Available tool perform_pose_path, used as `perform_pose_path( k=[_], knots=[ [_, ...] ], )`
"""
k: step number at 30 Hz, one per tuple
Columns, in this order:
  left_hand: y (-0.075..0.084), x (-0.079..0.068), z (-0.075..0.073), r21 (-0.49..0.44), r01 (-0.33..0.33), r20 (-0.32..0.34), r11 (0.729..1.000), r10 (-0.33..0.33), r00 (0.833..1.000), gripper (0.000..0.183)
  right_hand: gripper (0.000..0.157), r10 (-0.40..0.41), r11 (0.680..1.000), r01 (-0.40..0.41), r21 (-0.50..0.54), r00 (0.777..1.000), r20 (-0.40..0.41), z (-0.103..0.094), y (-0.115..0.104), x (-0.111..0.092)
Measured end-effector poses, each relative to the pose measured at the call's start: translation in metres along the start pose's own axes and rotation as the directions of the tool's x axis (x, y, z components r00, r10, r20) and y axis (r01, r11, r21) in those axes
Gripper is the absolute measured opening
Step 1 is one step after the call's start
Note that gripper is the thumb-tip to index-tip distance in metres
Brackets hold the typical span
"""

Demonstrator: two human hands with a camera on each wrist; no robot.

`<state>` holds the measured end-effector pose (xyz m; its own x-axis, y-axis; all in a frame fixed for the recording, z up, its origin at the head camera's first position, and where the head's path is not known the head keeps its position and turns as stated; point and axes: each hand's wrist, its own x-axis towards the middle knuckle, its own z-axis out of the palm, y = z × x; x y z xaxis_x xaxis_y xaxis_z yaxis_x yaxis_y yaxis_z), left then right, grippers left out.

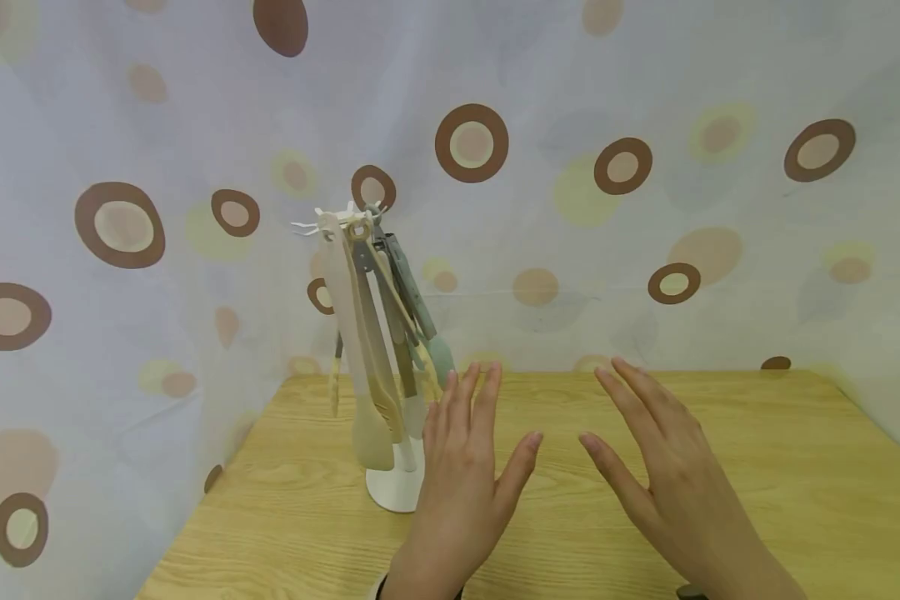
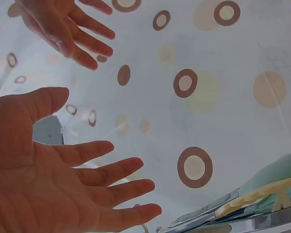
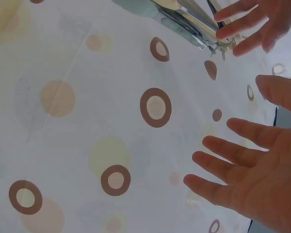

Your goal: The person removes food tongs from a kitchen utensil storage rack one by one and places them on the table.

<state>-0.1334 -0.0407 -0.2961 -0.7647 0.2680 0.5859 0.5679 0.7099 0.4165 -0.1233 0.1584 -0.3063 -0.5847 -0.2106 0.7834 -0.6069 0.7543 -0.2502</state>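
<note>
Both hands are held up over the wooden table with fingers spread and nothing in them. My left hand (image 1: 461, 475) is nearest to a white utensil stand (image 1: 397, 492) and overlaps its right side in the head view. From the stand's top hooks hang several kitchen utensils, among them a beige turner (image 1: 367, 408), a beige slotted tool (image 1: 386, 404) and a pale green tool (image 1: 438, 358). My right hand (image 1: 667, 475) is apart from the left, farther to the right. In the left wrist view the utensils (image 2: 262, 194) show at the lower right, past the left fingertips.
A light wood-grain table (image 1: 757, 467) lies under the hands. Behind it and along the sides hangs a pale curtain (image 1: 555, 75) printed with brown, peach and yellow circles. The stand is on the table's left part.
</note>
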Motion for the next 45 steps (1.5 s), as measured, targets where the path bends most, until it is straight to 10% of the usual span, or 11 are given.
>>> perform_pose_path(
  k=[27, 45],
  knots=[
    [-0.015, 0.012, -0.013, 0.05, -0.131, -0.236, 0.99, 0.139, 0.962, 0.057, 0.056, -0.033, 0.999, 0.033, 0.009, 0.999, -0.024, 0.001, -0.002, 0.001],
    [-0.029, 0.038, -0.058, 0.061, -0.235, -0.475, 0.97, 0.235, 0.848, 0.045, 0.057, -0.039, 0.999, 0.039, 0.017, 0.999, -0.02, 0.001, -0.003, 0.001]
  ],
)
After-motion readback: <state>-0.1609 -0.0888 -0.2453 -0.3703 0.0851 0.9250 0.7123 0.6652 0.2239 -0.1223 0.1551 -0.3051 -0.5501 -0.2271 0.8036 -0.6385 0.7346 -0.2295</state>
